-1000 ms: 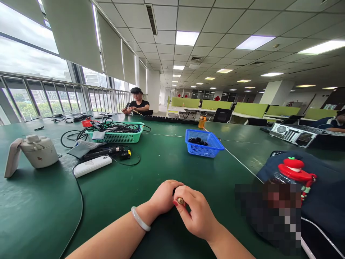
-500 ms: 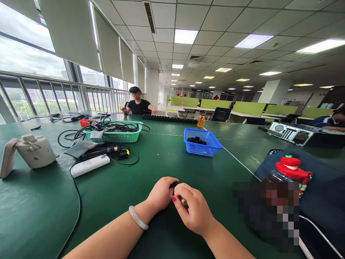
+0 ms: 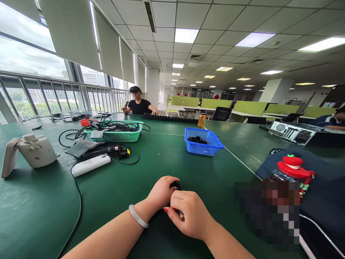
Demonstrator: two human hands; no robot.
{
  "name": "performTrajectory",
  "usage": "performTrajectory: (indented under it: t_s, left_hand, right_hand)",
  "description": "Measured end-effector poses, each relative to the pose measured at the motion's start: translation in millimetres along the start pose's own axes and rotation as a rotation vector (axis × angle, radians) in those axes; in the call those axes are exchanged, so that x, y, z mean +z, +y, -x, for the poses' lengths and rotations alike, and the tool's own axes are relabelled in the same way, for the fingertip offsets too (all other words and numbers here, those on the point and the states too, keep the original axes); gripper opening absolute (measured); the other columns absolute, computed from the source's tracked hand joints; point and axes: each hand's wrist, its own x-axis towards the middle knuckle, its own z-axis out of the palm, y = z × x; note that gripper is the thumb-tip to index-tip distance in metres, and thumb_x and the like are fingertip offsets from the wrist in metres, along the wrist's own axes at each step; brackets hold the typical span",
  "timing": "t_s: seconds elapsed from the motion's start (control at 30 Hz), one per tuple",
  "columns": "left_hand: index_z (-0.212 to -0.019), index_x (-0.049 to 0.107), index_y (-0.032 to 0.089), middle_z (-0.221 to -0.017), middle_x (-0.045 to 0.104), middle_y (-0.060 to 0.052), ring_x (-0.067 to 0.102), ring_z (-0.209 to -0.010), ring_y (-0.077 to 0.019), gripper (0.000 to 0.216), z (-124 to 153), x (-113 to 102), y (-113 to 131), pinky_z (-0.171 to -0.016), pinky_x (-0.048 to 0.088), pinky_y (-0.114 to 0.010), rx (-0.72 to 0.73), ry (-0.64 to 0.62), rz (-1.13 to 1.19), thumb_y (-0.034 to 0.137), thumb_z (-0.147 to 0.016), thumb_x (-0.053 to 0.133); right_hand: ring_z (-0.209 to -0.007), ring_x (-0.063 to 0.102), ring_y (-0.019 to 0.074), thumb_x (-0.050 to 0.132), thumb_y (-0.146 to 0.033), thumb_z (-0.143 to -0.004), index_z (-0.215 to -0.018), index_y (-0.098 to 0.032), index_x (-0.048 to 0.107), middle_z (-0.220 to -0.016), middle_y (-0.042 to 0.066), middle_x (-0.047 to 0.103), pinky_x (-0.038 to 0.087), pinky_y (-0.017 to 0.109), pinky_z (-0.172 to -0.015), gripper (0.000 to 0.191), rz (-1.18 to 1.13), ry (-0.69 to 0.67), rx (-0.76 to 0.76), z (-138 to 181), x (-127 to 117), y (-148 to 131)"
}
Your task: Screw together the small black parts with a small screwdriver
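Both hands are meeting low over the near side of the green desk [image 3: 126, 187], fingertips touching. Left hand [image 3: 161, 194], w/ a pale bangle [image 3: 138, 217] on the wrist, is curling round a small black part [image 3: 175, 185]. Right hand [image 3: 190, 216] is pinching the same part lower down, where a brass-coloured tip [image 3: 182, 217] is poking out btwn the fingers. Both hands are clamping on it. The fingers are hiding most of it, so can't tell if it's one piece or two pushed together. It's sitting just above the desk, well apart from the blue basket [image 3: 201, 148] holding dark bits.

Risks, as I'm judging them:
- The part is tiny and the grip is fingertip-only. Any twist or pull could be making it slip, and a black piece dropping onto dark green would be hard to spot.
- The right hand's fingers are covering the tip, so alignment is going by feel. Forcing it crooked could be bending or jamming the brass end.
- The bottle w/ red lid [image 3: 293, 166] is standing near the right elbow, so a wide elbow swing could be knocking it over.
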Motion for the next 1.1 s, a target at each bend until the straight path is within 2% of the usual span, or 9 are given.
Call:
performTrajectory:
  t_s: [0.17, 0.6, 0.9, 1.1]
  left_hand:
    - [-0.113, 0.067, 0.019, -0.112, 0.069, -0.006, 0.063, -0.102, -0.0194, 0.041, 1, -2, 3, -0.096, 0.048, -0.032, -0.026, -0.008, 0.009, 0.008, -0.077, 0.050]
    - [-0.113, 0.067, 0.020, -0.115, 0.068, -0.006, 0.061, -0.108, -0.0204, 0.045, -1, 1, -4, -0.100, 0.046, -0.033, -0.006, -0.013, -0.004, 0.007, -0.074, 0.051]
    - [-0.116, 0.066, 0.019, -0.119, 0.067, -0.007, 0.060, -0.110, -0.0211, 0.047, 1, -3, 1, -0.100, 0.044, -0.033, -0.026, -0.047, -0.020, 0.006, -0.074, 0.050]
    - [-0.117, 0.064, 0.020, -0.119, 0.066, -0.006, 0.058, -0.111, -0.0203, 0.047, -1, -1, -4, -0.101, 0.043, -0.033, -0.013, -0.065, -0.046, 0.007, -0.074, 0.049]
  right_hand:
    - [-0.048, 0.041, 0.0101, 0.052, -0.023, -0.088, -0.050, -0.019, 0.043, -0.052, -0.002, 0.048, 0.029, 0.026, -0.050, 0.038, 0.037, -0.042, -0.014, 1, 5, -3]
    - [-0.047, 0.036, 0.0098, 0.048, -0.022, -0.091, -0.052, -0.019, 0.035, -0.051, -0.002, 0.044, 0.024, 0.026, -0.049, 0.041, 0.054, 0.000, 0.014, -1, 1, -1]
    - [-0.049, 0.038, 0.0104, 0.047, -0.022, -0.090, -0.053, -0.019, 0.041, -0.054, -0.002, 0.048, 0.025, 0.027, -0.051, 0.037, 0.081, -0.049, 0.034, 0, 6, -4]
    - [-0.051, 0.041, 0.0114, 0.043, -0.019, -0.090, -0.056, -0.019, 0.046, -0.056, -0.001, 0.052, 0.024, 0.028, -0.052, 0.034, 0.123, 0.009, 0.010, 2, 17, 0]
